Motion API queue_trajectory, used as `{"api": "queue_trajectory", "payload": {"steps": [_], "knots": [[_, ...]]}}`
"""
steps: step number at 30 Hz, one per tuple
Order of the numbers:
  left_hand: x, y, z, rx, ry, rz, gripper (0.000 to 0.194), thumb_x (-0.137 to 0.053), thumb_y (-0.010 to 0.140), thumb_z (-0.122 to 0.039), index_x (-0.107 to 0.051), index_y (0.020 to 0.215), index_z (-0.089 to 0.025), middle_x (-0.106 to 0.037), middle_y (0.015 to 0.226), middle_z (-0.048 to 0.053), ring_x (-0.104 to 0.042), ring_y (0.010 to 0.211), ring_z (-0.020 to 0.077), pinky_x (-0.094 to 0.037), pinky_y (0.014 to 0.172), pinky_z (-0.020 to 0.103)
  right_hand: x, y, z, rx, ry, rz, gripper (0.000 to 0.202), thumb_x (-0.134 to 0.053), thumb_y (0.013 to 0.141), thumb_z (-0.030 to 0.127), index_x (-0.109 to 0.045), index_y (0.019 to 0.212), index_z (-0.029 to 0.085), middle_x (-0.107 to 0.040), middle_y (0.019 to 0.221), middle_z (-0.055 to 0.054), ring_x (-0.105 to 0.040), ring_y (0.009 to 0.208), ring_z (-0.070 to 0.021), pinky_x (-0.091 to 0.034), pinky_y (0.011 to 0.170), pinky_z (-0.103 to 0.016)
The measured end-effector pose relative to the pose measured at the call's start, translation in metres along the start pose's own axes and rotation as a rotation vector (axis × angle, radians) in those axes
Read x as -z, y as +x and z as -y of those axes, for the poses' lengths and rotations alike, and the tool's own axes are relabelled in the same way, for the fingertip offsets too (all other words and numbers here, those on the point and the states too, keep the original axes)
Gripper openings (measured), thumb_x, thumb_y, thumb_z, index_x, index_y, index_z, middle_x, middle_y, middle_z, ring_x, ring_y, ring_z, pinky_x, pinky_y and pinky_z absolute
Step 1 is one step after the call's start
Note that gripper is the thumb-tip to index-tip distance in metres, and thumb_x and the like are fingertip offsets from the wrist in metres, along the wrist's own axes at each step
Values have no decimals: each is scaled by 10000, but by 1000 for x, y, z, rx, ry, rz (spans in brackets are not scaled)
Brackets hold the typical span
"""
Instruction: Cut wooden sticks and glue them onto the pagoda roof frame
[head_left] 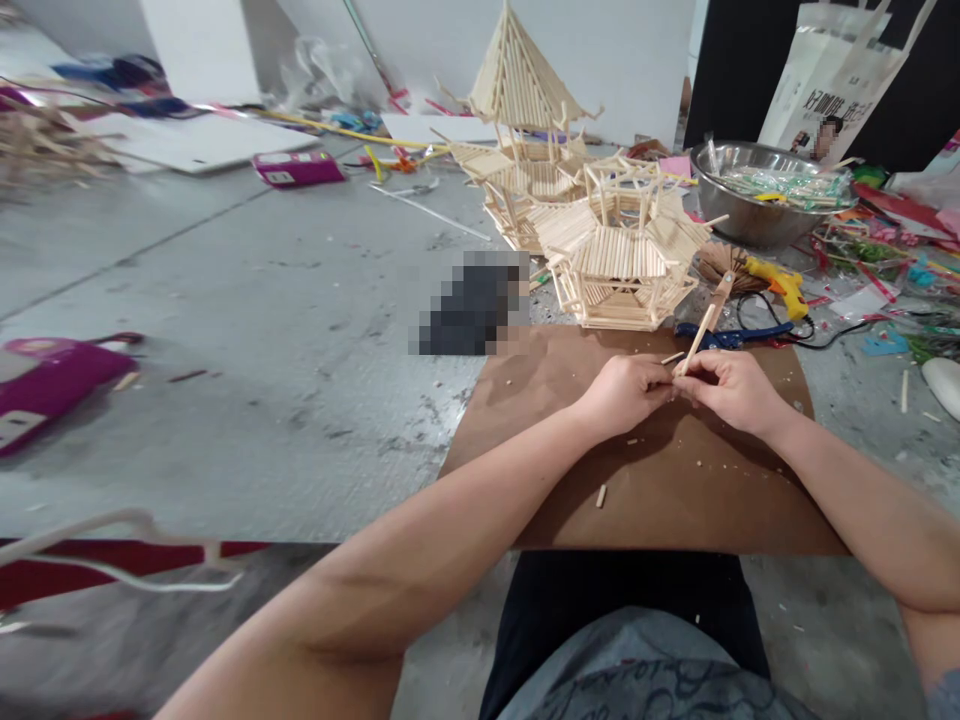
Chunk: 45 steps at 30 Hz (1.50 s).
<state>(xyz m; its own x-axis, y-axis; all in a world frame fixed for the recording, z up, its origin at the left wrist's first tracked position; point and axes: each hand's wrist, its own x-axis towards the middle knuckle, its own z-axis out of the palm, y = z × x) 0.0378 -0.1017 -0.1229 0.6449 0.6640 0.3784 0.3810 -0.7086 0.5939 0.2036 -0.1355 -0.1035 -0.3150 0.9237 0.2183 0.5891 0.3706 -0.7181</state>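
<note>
Over the brown sheet (600,450), my left hand (628,393) and my right hand (731,388) meet fingertip to fingertip. A pale wooden stick (699,340) rises at a slant from the pinched fingers of my right hand. My left fingers are closed at the stick's lower end; what they pinch is too small to make out. Just beyond the hands stands a small pavilion-like structure of wooden sticks (622,250), and behind it one with a pointed roof (517,80). Short stick pieces (601,496) lie on the sheet.
Blue pliers (739,335) and a yellow glue gun (780,285) lie right of the structures. A metal bowl (757,215) holds wrapped sticks. Clutter covers the far right. A pixelated dark object (472,305) lies left of the structures, with purple items (67,385) further left.
</note>
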Motion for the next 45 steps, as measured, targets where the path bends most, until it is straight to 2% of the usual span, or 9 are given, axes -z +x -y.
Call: {"api": "queue_trajectory", "payload": {"steps": [7,12,22,26,30,34,36,39,45], "knots": [[0,-1,0,22,-71,23,195,-534,771,-202,-658,634,-137,-581,583,5,-521,590,95,-383,563,180,-2,0,-3,-69,148,-39,203,-567,741,346,-625,684,161,-572,591,11,-468,498,-81,-386,498,-216],[1,-3,-6,174,-281,24,185,-544,769,-228,-694,844,-148,-633,624,-9,-532,565,83,-396,552,170,1,1,3,-237,408,-53,248,-646,654,400,-626,682,155,-593,604,5,-450,416,-61,-369,406,-210],[4,-2,-11,277,-474,83,200,-541,761,-248,-675,715,-107,-621,600,12,-523,550,83,-400,545,175,-1,1,7,-262,491,-12,329,-659,631,465,-601,695,147,-595,580,-1,-460,410,-66,-373,405,-218],[6,0,-12,336,-512,47,216,-543,752,-274,-655,672,-106,-590,565,3,-492,514,79,-383,524,184,12,2,5,-226,245,-31,361,-554,719,510,-610,802,163,-624,653,-22,-504,466,-98,-405,456,-248],[13,1,-10,363,-439,-107,220,-551,740,-290,-641,650,-112,-560,555,-10,-452,518,73,-351,515,186,37,1,0,-175,-486,-128,356,-516,749,508,-601,880,189,-641,834,-63,-581,694,-189,-429,606,-319],[17,2,-5,337,-370,-185,233,-539,742,-304,-632,635,-120,-530,533,-21,-431,516,74,-332,500,189,48,-2,-10,-225,-969,129,455,-527,690,593,-590,858,175,-611,908,-107,-567,855,-288,-425,615,-356],[17,1,-3,329,-373,-190,236,-537,743,-312,-632,642,-122,-529,531,-22,-428,510,74,-331,494,190,49,-3,-16,-201,-1049,220,443,-506,715,574,-597,853,163,-602,934,-122,-556,885,-291,-427,646,-362],[16,1,-2,312,-397,-199,247,-533,747,-321,-627,636,-122,-533,538,-20,-432,513,73,-337,495,189,50,0,-24,-130,-1069,249,320,-486,763,454,-626,843,178,-590,1027,-113,-555,906,-273,-421,697,-361],[14,0,-3,294,-394,-264,228,-545,748,-309,-638,647,-127,-538,533,-24,-433,511,68,-341,494,187,54,6,-28,-223,-899,55,229,-481,737,345,-622,848,204,-631,958,-66,-582,837,-231,-424,667,-328]]}}
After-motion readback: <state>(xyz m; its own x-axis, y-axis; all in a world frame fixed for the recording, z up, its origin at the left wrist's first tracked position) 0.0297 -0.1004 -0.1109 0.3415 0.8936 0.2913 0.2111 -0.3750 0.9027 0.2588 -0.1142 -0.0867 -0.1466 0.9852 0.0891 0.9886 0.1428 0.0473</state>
